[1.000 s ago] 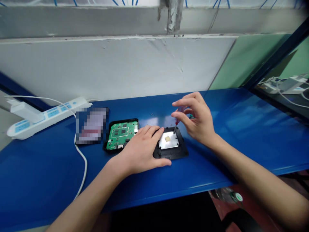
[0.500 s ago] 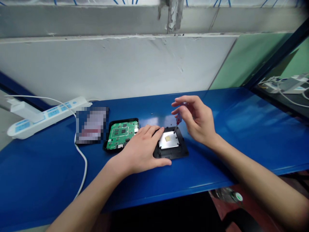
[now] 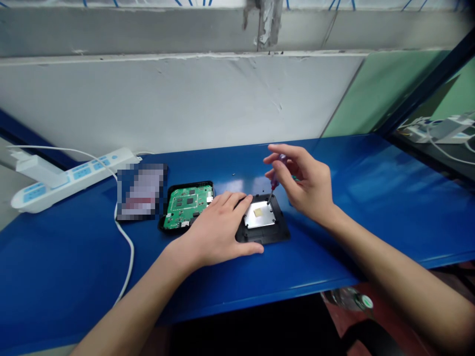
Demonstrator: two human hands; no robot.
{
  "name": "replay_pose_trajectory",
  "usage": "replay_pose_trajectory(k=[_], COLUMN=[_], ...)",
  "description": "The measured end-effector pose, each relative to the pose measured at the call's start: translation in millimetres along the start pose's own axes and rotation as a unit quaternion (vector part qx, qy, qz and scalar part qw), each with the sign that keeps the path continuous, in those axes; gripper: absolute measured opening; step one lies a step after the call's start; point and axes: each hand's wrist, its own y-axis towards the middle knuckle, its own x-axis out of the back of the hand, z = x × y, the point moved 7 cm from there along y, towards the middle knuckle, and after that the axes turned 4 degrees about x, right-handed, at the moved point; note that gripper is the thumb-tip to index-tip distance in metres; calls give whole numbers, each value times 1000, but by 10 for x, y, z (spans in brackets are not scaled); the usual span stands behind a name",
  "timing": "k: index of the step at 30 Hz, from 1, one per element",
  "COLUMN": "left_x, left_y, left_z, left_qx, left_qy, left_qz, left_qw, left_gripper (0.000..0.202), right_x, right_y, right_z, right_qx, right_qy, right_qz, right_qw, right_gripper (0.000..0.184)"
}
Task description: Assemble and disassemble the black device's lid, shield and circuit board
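My right hand (image 3: 306, 183) pinches a small screwdriver (image 3: 274, 184) with a see-through purplish handle. Its tip meets the upper right corner of a silver metal plate (image 3: 265, 218), which bears a tan square pad (image 3: 258, 212). That plate sits on a black plastic cover (image 3: 282, 231) lying flat on the table. My left hand (image 3: 217, 230) lies flat over the cover's left side, fingers stretched and thumb spread along the near edge. Just left of it is a black casing (image 3: 162, 227) with a green circuit board (image 3: 178, 212) inside, partly hidden by the hand.
A pixelated dark-edged flat object (image 3: 143, 193) lies left of the casing. Behind it stands a white power strip (image 3: 77, 173) with a plugged-in adapter; a white cable (image 3: 129, 247) runs to the blue table's (image 3: 371, 198) front edge. A tiny dark piece (image 3: 233, 174) lies behind the cover.
My right hand's fingers have shifted slightly around the screwdriver's handle, and the hand sits a touch further right. The tip stays at the same corner; my left hand and the cover have not moved.
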Motion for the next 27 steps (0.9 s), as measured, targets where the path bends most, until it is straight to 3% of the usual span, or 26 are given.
replay_pose_trajectory(k=[4, 7, 12, 16, 21, 27], left_x=[-9, -7, 10, 14, 10, 17], left_y=[1, 5, 7, 5, 13, 12], left_z=[7, 0, -17, -19, -12, -18], left_qx=[1, 1, 0, 0, -2, -3], left_qy=[-1, 0, -2, 0, 3, 4], left_qz=[0, 1, -1, 3, -1, 1], left_qw=[1000, 1000, 1000, 1000, 1000, 1000], left_gripper=[101, 101, 99, 98, 98, 100], right_x=[-22, -29, 8, 18, -32, -16], right_y=[-17, 3, 37, 21, -9, 33], right_z=[-12, -4, 22, 12, -31, 4], right_qx=[-8, 9, 41, 16, -24, 37], right_qy=[24, 25, -10, -8, 29, 5], right_qz=[20, 27, -6, -23, 5, 9], right_qw=[999, 999, 999, 1000, 999, 999], right_gripper=[35, 29, 26, 27, 24, 19])
